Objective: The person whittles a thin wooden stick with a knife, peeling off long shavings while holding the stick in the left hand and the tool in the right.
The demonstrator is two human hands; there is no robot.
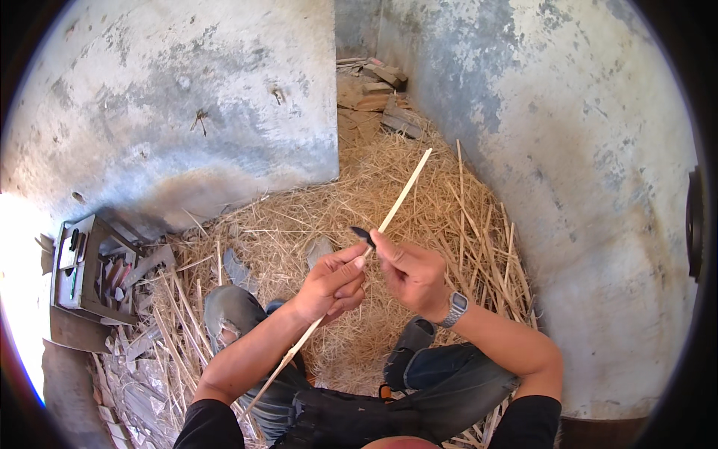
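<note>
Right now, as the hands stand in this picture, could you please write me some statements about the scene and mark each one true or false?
1. The left hand grips the pale stick. True.
2. The watch is on the left wrist. False: it is on the right wrist.
3. The right hand has its fingers at the small black tool. True.
4. The straw on the floor is bright green. False: it is yellowish-brown.
5. The wooden stand is on the person's left side. True.
6. The pale stick lies flat on the floor. False: it is held up above the floor, slanting from lower left to upper right.
</note>
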